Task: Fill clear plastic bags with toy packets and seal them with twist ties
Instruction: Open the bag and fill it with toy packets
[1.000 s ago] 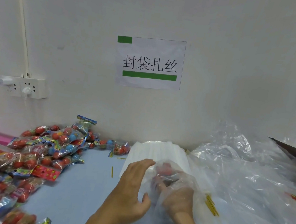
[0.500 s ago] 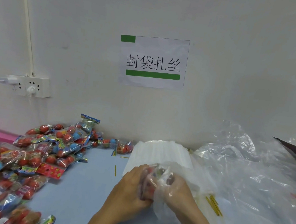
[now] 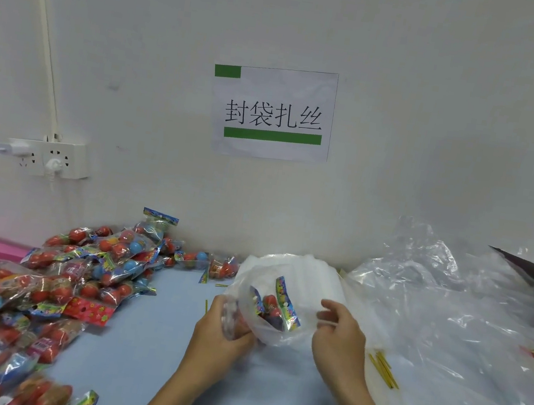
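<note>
Holding the crumpled clear plastic bag (image 3: 272,310) of red toy packets (image 3: 272,305) above the pale-blue counter (image 3: 133,348), the left hand (image 3: 222,331) grips its left edge and the right hand (image 3: 339,338) pinches its right, with thin yellow twist ties (image 3: 384,369) lying lengthwise just right of the nearer right hand.

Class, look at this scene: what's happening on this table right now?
A person is packing toy packets into a clear bag. The left hand grips one side of the bag's mouth and the right hand pinches the other, holding it open. Packets already sit inside. A pile of packets lies to the left, and twist ties wait on the table to the right. The bag is not yet tied.
</note>
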